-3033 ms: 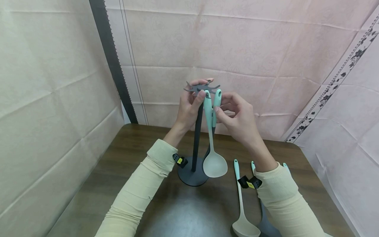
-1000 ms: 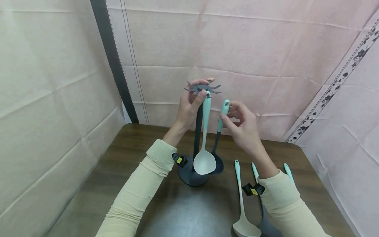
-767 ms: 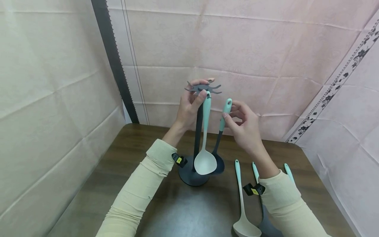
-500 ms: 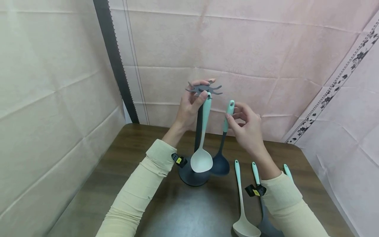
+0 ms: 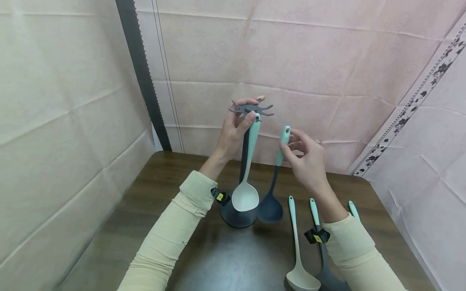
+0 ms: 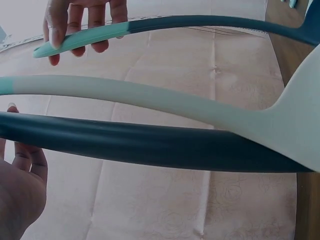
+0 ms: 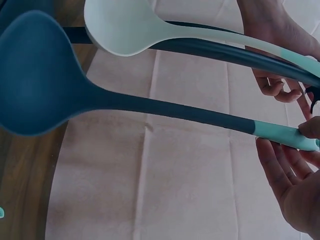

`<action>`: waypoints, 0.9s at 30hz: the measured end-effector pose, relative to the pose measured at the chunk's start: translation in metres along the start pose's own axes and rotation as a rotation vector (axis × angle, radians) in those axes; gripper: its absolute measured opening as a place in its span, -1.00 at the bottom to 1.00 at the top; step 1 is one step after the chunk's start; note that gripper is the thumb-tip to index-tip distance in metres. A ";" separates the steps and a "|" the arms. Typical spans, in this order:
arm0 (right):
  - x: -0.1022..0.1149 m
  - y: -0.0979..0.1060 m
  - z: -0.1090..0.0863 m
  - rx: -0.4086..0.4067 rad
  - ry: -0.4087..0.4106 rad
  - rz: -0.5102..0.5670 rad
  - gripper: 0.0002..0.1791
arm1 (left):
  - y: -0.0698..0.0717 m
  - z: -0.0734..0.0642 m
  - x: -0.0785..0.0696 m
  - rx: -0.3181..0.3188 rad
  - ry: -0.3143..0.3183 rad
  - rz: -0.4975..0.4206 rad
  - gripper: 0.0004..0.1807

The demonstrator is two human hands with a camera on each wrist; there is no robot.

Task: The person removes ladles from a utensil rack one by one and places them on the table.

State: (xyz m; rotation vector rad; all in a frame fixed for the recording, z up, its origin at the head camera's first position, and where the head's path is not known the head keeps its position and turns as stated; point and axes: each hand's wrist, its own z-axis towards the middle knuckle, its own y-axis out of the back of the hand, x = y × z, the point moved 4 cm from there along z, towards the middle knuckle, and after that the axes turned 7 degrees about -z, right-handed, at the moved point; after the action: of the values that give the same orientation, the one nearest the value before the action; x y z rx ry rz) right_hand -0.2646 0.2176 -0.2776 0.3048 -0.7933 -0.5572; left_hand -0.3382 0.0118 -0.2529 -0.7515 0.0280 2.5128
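Note:
My left hand (image 5: pixel 231 131) grips the top of a dark utensil stand (image 5: pixel 238 218), thumb in front and fingers behind its curved hooks. From a front hook hangs a pale ladle (image 5: pixel 245 197) with a mint handle, its top right by my left thumb. My right hand (image 5: pixel 308 159) pinches the mint handle of a dark blue ladle (image 5: pixel 271 208) between thumb and fingers. That ladle is held bowl down, to the right of the stand and apart from the hooks. In the right wrist view, the dark ladle (image 7: pixel 40 75) is nearer than the pale ladle (image 7: pixel 120 25).
On the brown wooden table (image 5: pixel 204 258) at the right lie another pale ladle (image 5: pixel 302 279), a dark utensil with a mint handle (image 5: pixel 314 212) and a further mint handle (image 5: pixel 354 211), the last two partly behind my right sleeve. Cloth hangs behind the table.
My right hand has drawn the dark ladle from beside the hooks, rightward and down. The pale ladle has swung left on its hook. My left hand has kept its hold on the stand.

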 end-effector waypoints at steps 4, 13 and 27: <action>-0.005 0.002 -0.003 0.001 -0.026 0.010 -0.58 | -0.002 -0.001 0.001 -0.001 -0.006 -0.007 -0.09; -0.017 0.000 -0.010 0.026 -0.107 0.049 -0.58 | -0.004 -0.002 -0.001 -0.026 -0.075 -0.011 -0.12; -0.050 -0.022 -0.031 0.121 -0.258 0.045 -0.55 | -0.001 -0.002 -0.002 -0.011 -0.070 -0.009 -0.14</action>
State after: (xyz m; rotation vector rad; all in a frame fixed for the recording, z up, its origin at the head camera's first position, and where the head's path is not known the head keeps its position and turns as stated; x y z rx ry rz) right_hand -0.2777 0.2305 -0.3381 0.3292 -1.0832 -0.5135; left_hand -0.3351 0.0109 -0.2535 -0.6663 -0.0129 2.5308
